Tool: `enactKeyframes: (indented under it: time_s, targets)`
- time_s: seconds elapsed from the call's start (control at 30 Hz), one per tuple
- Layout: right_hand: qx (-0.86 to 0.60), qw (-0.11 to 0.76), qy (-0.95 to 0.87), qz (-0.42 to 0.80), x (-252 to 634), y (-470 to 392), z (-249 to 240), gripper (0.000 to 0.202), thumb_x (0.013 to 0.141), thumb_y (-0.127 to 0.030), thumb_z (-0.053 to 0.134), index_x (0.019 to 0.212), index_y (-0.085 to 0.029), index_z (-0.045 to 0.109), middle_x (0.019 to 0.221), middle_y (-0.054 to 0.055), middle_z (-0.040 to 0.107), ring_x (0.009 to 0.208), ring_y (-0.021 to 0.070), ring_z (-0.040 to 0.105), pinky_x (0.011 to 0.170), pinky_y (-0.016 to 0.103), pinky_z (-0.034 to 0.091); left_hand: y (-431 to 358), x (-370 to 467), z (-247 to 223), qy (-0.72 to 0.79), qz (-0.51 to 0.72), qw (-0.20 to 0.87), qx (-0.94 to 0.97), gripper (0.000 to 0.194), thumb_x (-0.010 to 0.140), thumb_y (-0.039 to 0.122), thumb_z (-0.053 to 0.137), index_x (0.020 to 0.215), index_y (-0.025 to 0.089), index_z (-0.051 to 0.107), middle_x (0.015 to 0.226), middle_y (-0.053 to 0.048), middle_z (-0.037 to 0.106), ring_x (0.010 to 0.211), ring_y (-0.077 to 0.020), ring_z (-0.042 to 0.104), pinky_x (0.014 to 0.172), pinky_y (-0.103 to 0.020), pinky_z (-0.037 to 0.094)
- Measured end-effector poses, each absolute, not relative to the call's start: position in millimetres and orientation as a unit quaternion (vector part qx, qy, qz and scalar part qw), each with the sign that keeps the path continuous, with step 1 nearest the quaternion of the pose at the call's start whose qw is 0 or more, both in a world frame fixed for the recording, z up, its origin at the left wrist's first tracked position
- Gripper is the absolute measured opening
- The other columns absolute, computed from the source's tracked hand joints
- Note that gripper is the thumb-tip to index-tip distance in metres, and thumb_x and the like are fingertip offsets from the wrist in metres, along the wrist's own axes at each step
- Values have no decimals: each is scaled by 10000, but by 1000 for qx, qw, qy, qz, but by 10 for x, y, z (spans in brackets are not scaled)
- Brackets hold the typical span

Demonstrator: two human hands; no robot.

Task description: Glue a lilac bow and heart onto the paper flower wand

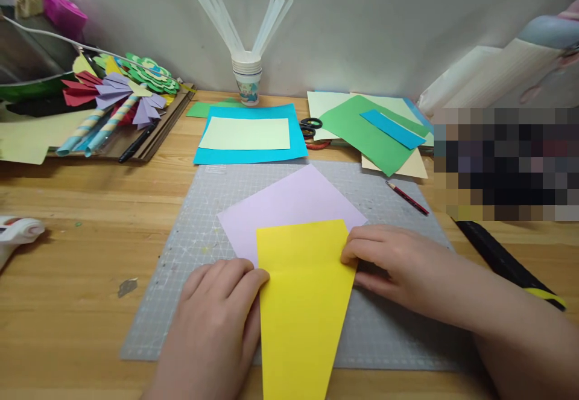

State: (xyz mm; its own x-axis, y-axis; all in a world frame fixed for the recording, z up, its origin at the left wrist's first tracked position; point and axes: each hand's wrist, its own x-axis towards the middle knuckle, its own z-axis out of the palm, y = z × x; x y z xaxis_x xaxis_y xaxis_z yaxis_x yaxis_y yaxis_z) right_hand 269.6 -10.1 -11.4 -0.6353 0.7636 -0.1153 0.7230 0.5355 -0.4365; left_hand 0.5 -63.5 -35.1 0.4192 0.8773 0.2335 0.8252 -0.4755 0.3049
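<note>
Pinching the yellow sheet point(303, 315) at six o'clock on the mat point(190, 231), the left hand point(217, 309) grips its edge at ten, the right hand point(384, 258) at two — good holds, as it looks light, bendable, easily creased. The lilac sheet point(298, 201) peeks out toward twelve.

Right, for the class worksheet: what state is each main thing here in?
Yellow sheet: held by both hands
Left hand: closed on its left edge
Right hand: closed on its right edge
Lilac sheet: lying flat, partly hidden
Cutting mat: flat, partly covered
Pencil: lying on the mat
Black-handled scissors: blades hidden, open or shut unclear
Paper cups: stacked, upright
White sticks: slanting out of the top cup
</note>
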Motion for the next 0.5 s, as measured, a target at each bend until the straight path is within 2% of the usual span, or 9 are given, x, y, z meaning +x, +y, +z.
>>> enactKeyframes:
  time_s: [0.1,0.3,0.4,0.5]
  targets:
    - [-426,5,-869,253,2708,-88,-105,63,858,-262,543,844,-219,586,861,24,615,788,169,559,675,297,436,-614,12,-320,520,165,109,831,132,837,163,478,931,213,556,896,-31,620,827,-220,573,745,-392,392]
    - [-438,26,-851,289,2716,-57,-105,96,870,-189,499,799,-209,562,912,28,565,794,146,556,711,283,443,-551,17,-215,539,124,175,814,154,829,156,472,885,230,595,885,-22,632,822,-214,575,732,-383,415]
    - [-437,37,-846,303,2714,-47,-102,126,885,-196,476,795,-206,564,919,35,556,806,147,556,725,284,445,-487,7,-171,544,105,201,808,149,832,171,476,822,227,613,858,-22,636,816,-218,575,722,-377,417]
    - [-435,42,-845,309,2706,-38,-96,174,916,-242,430,853,-215,591,945,50,564,844,167,555,754,304,443,-411,21,-152,552,105,233,793,162,858,207,471,865,243,629,885,-15,642,851,-212,575,749,-369,413]
